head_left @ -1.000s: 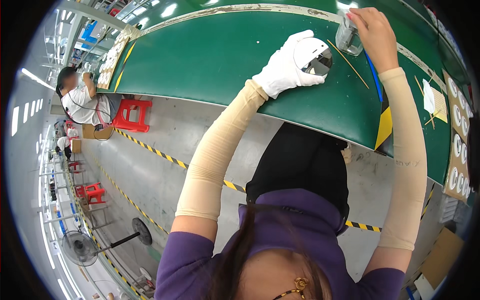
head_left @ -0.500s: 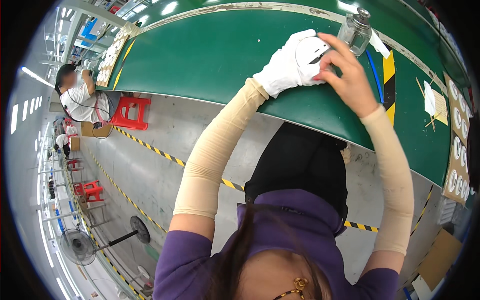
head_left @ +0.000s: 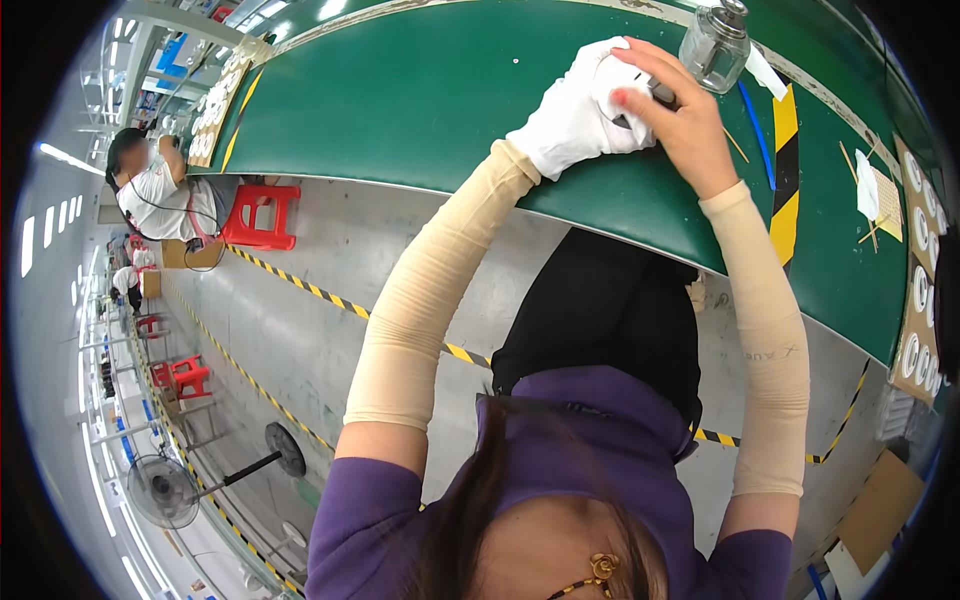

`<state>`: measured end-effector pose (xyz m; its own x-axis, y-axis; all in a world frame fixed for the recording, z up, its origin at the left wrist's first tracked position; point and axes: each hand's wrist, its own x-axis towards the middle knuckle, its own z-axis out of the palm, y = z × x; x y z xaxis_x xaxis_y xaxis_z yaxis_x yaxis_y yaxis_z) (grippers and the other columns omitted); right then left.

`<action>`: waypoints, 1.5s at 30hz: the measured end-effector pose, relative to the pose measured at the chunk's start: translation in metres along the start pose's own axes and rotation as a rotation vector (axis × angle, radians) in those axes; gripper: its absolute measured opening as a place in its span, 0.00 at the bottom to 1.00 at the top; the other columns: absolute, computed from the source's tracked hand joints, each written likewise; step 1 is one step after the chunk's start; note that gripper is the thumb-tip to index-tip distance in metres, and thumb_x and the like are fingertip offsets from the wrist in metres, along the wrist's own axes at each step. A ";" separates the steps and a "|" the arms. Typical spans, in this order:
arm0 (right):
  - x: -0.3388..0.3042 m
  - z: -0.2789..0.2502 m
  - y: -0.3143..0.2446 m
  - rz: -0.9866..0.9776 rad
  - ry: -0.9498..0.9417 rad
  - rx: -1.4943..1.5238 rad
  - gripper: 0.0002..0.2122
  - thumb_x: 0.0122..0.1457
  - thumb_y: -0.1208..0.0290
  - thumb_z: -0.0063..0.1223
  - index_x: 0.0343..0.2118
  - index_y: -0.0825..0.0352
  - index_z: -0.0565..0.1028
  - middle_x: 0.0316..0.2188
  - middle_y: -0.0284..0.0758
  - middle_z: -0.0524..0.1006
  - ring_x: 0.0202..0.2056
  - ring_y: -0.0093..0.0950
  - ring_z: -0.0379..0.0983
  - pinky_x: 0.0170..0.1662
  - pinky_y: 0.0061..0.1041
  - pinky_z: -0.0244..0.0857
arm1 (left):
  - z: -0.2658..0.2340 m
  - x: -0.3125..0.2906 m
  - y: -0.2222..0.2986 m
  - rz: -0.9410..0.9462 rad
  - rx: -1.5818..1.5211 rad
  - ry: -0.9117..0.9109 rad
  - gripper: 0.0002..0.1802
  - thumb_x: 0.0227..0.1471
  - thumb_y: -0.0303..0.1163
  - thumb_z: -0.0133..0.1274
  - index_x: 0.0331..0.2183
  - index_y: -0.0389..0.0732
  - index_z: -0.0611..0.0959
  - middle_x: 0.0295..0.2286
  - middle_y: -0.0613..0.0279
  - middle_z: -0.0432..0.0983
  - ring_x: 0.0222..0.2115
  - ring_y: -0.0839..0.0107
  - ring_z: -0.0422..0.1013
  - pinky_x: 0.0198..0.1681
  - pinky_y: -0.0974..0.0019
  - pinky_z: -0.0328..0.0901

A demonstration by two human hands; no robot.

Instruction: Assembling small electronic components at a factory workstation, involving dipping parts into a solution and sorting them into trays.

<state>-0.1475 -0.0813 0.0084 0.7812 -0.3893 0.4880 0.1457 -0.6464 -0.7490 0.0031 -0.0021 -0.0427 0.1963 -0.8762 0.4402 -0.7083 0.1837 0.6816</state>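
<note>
Person wearing a purple short-sleeved top (head_left: pixel 590 455) with a low, rounded neckline, and black bottoms (head_left: pixel 600 310). Snug, slightly wrinkled beige sleeves (head_left: pixel 410 300) run from both wrists to the upper arms; the right one bears faint dark handwriting (head_left: pixel 775 353). A white fabric glove (head_left: pixel 560 125) covers the left hand (head_left: pixel 575 115); the right hand (head_left: pixel 690 115) is bare. A golden flower-shaped pendant (head_left: pixel 604 567) hangs from a black-and-gold necklace (head_left: pixel 572 590)

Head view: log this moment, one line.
Left hand: gloved, holding round part; right hand: bare, over part; clear bottle: on green table
</note>
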 end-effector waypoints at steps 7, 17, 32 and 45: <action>-0.009 -0.011 0.010 0.049 -0.096 0.378 0.24 0.52 0.78 0.55 0.54 0.66 0.68 0.58 0.33 0.63 0.58 0.26 0.57 0.59 0.24 0.51 | -0.012 -0.006 0.029 0.030 -0.081 0.050 0.52 0.32 0.41 0.69 0.56 0.41 0.58 0.46 0.54 0.68 0.45 0.63 0.69 0.48 0.66 0.65; -0.005 -0.014 0.021 0.174 -0.032 0.431 0.24 0.54 0.73 0.55 0.54 0.68 0.66 0.56 0.33 0.66 0.54 0.23 0.62 0.56 0.21 0.55 | -0.012 -0.008 0.034 -0.098 -0.031 0.039 0.54 0.31 0.42 0.70 0.55 0.39 0.57 0.46 0.53 0.68 0.46 0.63 0.68 0.48 0.64 0.66; -0.001 0.003 0.009 0.105 0.057 0.316 0.18 0.57 0.62 0.53 0.49 0.62 0.71 0.45 0.35 0.71 0.50 0.27 0.65 0.54 0.21 0.56 | -0.011 -0.013 0.041 -0.130 0.025 0.102 0.49 0.33 0.44 0.69 0.54 0.42 0.62 0.44 0.52 0.71 0.44 0.57 0.70 0.47 0.62 0.66; 0.010 0.003 0.019 0.336 0.222 0.446 0.13 0.63 0.65 0.46 0.35 0.73 0.74 0.26 0.23 0.71 0.31 0.12 0.61 0.35 0.13 0.57 | -0.010 -0.008 0.039 -0.002 -0.111 0.097 0.50 0.32 0.47 0.69 0.54 0.42 0.62 0.48 0.53 0.68 0.46 0.60 0.69 0.49 0.63 0.65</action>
<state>-0.1355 -0.0955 -0.0021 0.6904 -0.6833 0.2376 0.1905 -0.1451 -0.9709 -0.0196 0.0164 -0.0141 0.2660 -0.8306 0.4892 -0.6297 0.2345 0.7406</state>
